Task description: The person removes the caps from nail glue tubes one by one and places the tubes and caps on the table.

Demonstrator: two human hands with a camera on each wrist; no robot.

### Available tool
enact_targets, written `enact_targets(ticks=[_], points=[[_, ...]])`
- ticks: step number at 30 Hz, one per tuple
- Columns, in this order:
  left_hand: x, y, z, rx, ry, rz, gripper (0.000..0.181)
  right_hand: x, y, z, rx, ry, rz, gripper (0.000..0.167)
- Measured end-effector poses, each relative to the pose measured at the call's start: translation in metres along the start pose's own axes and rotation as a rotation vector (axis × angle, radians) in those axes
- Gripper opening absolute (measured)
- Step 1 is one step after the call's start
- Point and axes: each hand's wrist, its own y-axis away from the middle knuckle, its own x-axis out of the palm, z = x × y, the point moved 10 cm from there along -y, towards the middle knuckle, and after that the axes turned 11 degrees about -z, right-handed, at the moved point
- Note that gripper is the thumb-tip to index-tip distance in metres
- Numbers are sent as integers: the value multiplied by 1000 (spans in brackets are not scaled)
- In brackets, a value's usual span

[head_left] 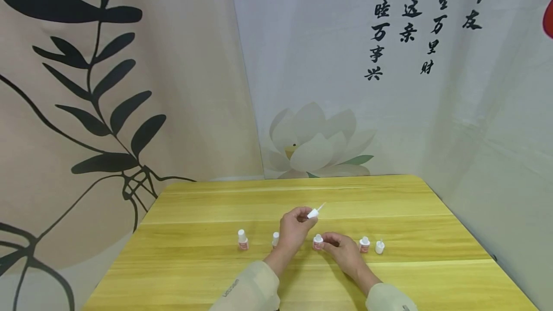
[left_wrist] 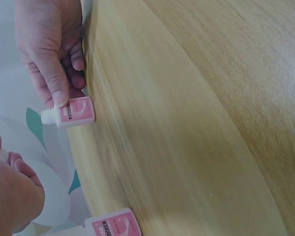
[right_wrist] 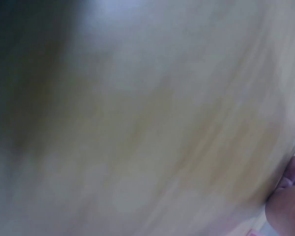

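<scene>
My left hand (head_left: 294,229) is raised over the table and pinches a small white cap (head_left: 312,214) with a thin applicator stem (head_left: 321,206) pointing up and right. My right hand (head_left: 343,252) grips a small pink-labelled glue bottle (head_left: 318,242) between thumb and fingers. In the left wrist view, that glue bottle (left_wrist: 77,111) shows a bare threaded neck. Just right of my right hand stands another bottle (head_left: 365,245), its white neck showing. Beside it sits a loose white cap (head_left: 379,247). The right wrist view is blurred, with part of a hand (right_wrist: 287,201) at its edge.
A capped bottle (head_left: 243,241) stands on the left of the wooden table (head_left: 194,258). Between it and my left hand is another white-topped bottle (head_left: 275,239), partly covered by my left wrist. A printed curtain (head_left: 319,71) hangs behind the table.
</scene>
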Motion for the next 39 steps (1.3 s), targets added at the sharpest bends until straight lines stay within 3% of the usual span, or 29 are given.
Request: enact_targets(ticks=[17, 24, 39], points=[[0, 1, -1, 14, -16, 9, 18, 0, 0, 0, -4, 12, 4, 17], [1, 0, 0, 12, -20, 9, 28, 0, 0, 0, 3, 7, -9, 17], [1, 0, 1, 24, 3, 0, 20, -1, -1, -1, -6, 9, -15, 16]])
